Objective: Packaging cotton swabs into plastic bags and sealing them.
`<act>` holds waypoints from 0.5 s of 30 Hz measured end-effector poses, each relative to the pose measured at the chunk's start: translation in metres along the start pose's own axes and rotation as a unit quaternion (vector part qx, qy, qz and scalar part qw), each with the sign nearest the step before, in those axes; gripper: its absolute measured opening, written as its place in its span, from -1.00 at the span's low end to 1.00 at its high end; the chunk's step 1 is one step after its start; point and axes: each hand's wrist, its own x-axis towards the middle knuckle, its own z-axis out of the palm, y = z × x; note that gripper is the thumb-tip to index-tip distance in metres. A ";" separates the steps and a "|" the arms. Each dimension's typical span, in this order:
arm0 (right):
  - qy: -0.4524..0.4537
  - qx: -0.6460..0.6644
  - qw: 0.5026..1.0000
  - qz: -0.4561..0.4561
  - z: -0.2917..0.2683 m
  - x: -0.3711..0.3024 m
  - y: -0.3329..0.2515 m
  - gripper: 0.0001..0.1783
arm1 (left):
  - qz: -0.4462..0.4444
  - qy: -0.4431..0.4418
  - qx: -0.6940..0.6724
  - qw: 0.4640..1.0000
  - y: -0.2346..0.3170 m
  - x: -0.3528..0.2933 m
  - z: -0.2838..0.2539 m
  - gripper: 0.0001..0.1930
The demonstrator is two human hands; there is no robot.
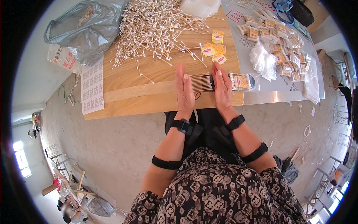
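Note:
A flat row of cotton swabs (201,82) lies side by side on the wooden table, near its front edge. My left hand (184,91) stands on edge at the row's left end, fingers stretched out. At the other end my right hand (223,87) faces it, fingers also straight, with a dark strip beside its palm. The swabs sit between the two palms; whether both palms press on the tips I cannot tell. Just right of my right hand lies a clear bag of swabs (240,82) with a yellow card in it. Loose yellow cards (213,49) lie beyond my fingertips.
A big heap of loose swabs (149,28) covers the table's far middle. A grey plastic bag (87,31) and a printed sheet (92,87) are at left. Filled swab packs (287,56) and empty clear bags (263,61) lie on the right-hand board.

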 end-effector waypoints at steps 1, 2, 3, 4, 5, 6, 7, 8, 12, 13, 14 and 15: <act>0.009 0.031 0.999 0.007 0.000 0.001 0.001 -0.48 | -0.024 0.007 -0.053 0.998 -0.001 0.002 0.006 -0.42; 0.011 0.030 0.999 0.008 0.000 0.002 0.001 -0.48 | -0.049 0.013 -0.105 0.993 -0.001 0.004 0.011 -0.42; 0.007 0.006 1.000 -0.001 -0.001 0.003 0.002 -0.48 | -0.073 0.019 -0.157 0.985 0.000 0.005 0.016 -0.42; 0.003 -0.018 1.000 -0.011 -0.003 0.004 0.003 -0.48 | -0.097 0.025 -0.208 0.973 0.001 0.007 0.020 -0.42; 0.005 -0.018 1.000 -0.011 -0.006 0.005 0.003 -0.48 | -0.120 0.031 -0.259 0.958 0.002 0.008 0.023 -0.42; -0.005 -0.024 1.000 -0.012 -0.007 0.006 0.002 -0.50 | -0.119 0.031 -0.259 0.958 -0.001 0.010 0.022 -0.42; -0.016 -0.029 0.999 -0.013 -0.009 0.007 0.001 -0.52 | -0.116 0.022 -0.263 0.958 -0.004 0.012 0.019 -0.43; -0.018 -0.028 0.999 -0.014 -0.012 0.008 -0.002 -0.52 | -0.112 0.015 -0.267 0.957 -0.007 0.013 0.015 -0.44; -0.120 -0.436 0.870 -0.196 -0.028 0.007 -0.045 -0.53 | -0.009 -0.053 0.025 0.998 0.008 0.002 0.000 -0.45; -0.179 -0.541 0.782 -0.251 -0.031 0.005 -0.053 -0.51 | 0.062 -0.124 0.209 0.968 0.012 -0.001 -0.004 -0.41; -0.179 -0.541 0.783 -0.250 -0.037 0.004 -0.051 -0.51 | 0.131 -0.189 0.383 0.895 0.016 -0.006 -0.007 -0.38; -0.218 -0.589 0.728 -0.276 -0.043 0.005 -0.050 -0.52 | 0.133 -0.189 0.383 0.895 0.021 -0.011 -0.008 -0.38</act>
